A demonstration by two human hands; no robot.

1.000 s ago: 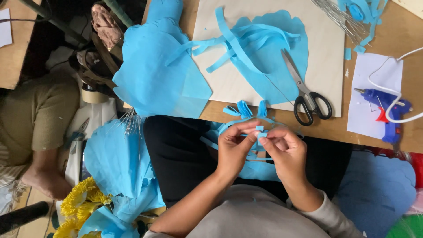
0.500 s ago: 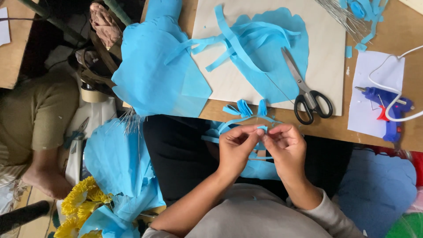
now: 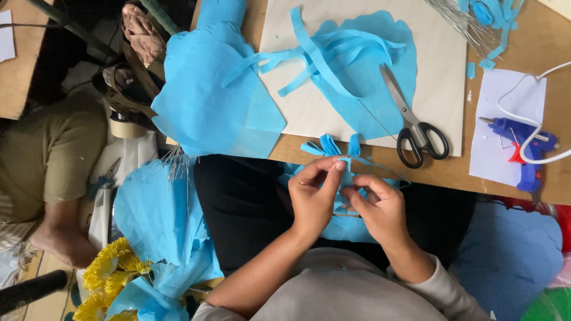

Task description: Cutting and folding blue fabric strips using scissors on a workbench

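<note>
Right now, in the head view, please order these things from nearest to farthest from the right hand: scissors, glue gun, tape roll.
From the right hand:
1. Scissors: on the table, just above and slightly right of the hand.
2. Glue gun: blue, on white paper at the table's right end.
3. Tape roll: far to the left, beyond the left hand, off the table.

My wooden worktable, seen from above.
A pale board lies on it; soft, even light falls across everything.
</note>
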